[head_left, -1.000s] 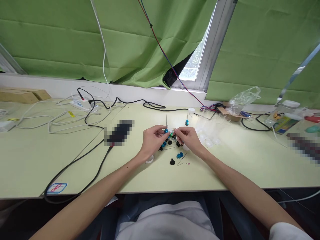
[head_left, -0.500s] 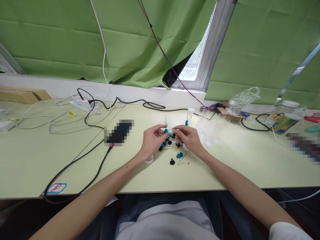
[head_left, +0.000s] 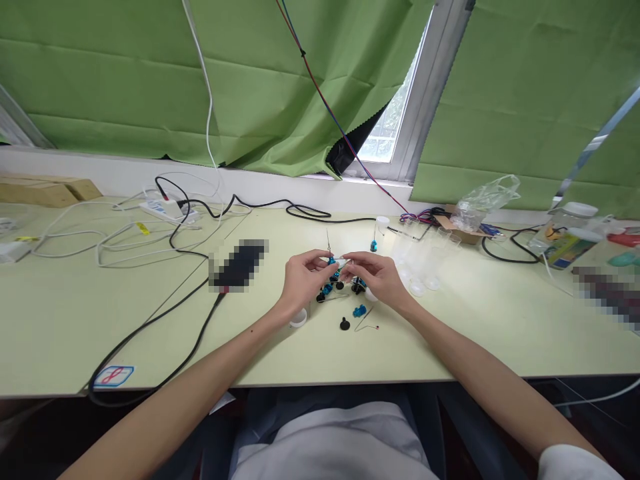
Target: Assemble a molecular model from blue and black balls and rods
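My left hand (head_left: 304, 279) is closed in a pinch on a small blue plastic part (head_left: 331, 261), from which a thin metal wire (head_left: 328, 239) sticks up. Close on its right, my right hand (head_left: 379, 272) has thumb and index finger bent together by a thin rod at the blue part; what exactly they grip is too small to make out. Below the hands lies a cluster of blue and black parts, partly hidden by the fingers. Nearer me are a loose blue part (head_left: 359, 311), a black round-based piece (head_left: 345, 323) and a bent wire (head_left: 364, 323).
A similar blue piece (head_left: 373, 246) with a wire stands behind my right hand. A white ring-shaped cap (head_left: 299, 318) lies by my left wrist. Clear plastic cups (head_left: 417, 285) are on the right. A blurred dark device (head_left: 240, 264) with a black cable (head_left: 193, 347) is on the left.
My left hand has shifted slightly left, with the blue part and its upright wire. The fingers of my right hand have moved a little; more of the parts beneath them shows.
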The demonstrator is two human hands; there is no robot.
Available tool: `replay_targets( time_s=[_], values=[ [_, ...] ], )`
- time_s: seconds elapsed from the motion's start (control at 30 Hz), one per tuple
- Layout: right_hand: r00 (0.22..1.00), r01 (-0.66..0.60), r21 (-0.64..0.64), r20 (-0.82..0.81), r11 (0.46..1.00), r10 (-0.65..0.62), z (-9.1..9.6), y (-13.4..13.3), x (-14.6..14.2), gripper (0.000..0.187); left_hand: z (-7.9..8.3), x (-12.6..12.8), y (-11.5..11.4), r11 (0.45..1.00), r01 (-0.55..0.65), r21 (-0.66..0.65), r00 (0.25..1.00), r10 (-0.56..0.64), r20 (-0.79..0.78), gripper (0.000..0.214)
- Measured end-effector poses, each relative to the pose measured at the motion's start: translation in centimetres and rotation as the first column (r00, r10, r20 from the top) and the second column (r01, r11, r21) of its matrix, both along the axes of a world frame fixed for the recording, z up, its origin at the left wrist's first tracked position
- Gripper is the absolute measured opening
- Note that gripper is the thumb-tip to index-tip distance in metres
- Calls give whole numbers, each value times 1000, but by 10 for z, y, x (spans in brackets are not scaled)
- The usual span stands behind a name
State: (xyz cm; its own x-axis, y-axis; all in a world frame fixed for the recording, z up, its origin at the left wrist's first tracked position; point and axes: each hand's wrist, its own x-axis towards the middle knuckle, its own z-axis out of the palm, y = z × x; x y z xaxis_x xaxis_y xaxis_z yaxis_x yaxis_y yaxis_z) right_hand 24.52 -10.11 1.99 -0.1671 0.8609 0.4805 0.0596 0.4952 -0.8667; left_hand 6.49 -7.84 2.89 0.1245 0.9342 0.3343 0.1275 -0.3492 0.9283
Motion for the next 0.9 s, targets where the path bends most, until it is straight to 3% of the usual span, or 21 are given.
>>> replay_targets(
  time_s=[0.2, 0.67, 0.9],
  values=[
    [999, 38, 6, -14, 999, -38, -2, 3, 1, 24, 1, 1, -1, 1000, -10, 12, 1000, 10, -1, 31],
    [992, 120, 50, 39, 992, -122, -4, 8, 2, 24, -10, 1, 2, 980, -57, 191, 994, 74, -82, 29],
    [966, 168, 48, 191, 985, -174, -5, 9, 5, 36, -11, 1, 3, 979, -46, 201, 995, 64, -81, 29]
  ],
)
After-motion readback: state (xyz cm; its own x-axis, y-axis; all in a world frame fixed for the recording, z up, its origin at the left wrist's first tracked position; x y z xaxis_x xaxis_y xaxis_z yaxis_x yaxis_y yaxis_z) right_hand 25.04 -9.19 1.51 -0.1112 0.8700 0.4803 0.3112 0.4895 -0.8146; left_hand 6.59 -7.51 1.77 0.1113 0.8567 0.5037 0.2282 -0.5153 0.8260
